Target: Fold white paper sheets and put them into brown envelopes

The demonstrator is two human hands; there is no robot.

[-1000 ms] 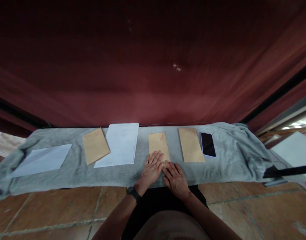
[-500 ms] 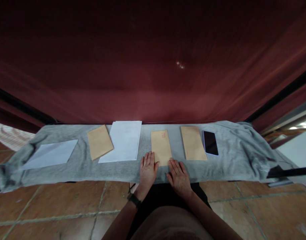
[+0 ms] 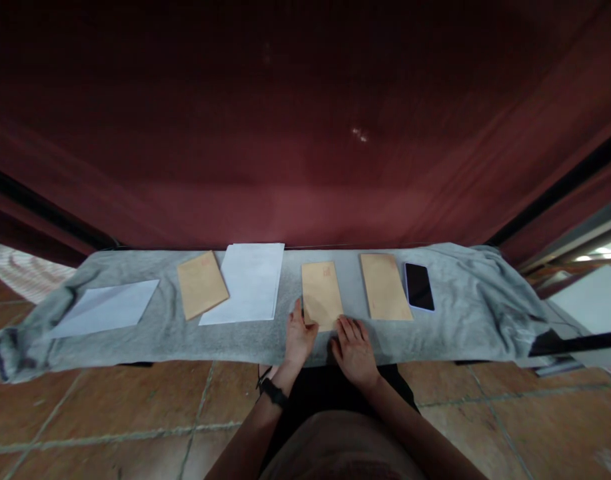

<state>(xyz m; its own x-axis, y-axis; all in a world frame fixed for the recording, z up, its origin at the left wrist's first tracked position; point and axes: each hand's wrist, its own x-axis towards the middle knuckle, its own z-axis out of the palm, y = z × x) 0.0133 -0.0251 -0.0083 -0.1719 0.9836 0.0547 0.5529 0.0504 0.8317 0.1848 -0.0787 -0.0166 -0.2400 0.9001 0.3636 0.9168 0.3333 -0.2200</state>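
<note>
A brown paper envelope (image 3: 322, 290) with a small red print near its top lies flat on the grey cloth in front of me. My left hand (image 3: 298, 340) is turned onto its side at the envelope's lower left edge. Its fingers are stretched along that edge and the thumb touches the lower left corner. Palm down, my right hand (image 3: 356, 350) rests with its fingertips at the lower right corner, fingers extended and slightly apart. Neither hand is visibly closed on the envelope.
A second brown envelope (image 3: 386, 287) and a phone (image 3: 420, 287) lie to the right. To the left, another brown envelope (image 3: 202, 285) overlaps white sheets (image 3: 252, 280); a further white sheet (image 3: 108, 308) lies far left. The grey cloth (image 3: 175, 343) covers a narrow surface before a dark red curtain (image 3: 305, 200).
My left hand has turned from palm down onto its side, fingers drawn together at the envelope's left edge. The right hand and the envelope have hardly moved.
</note>
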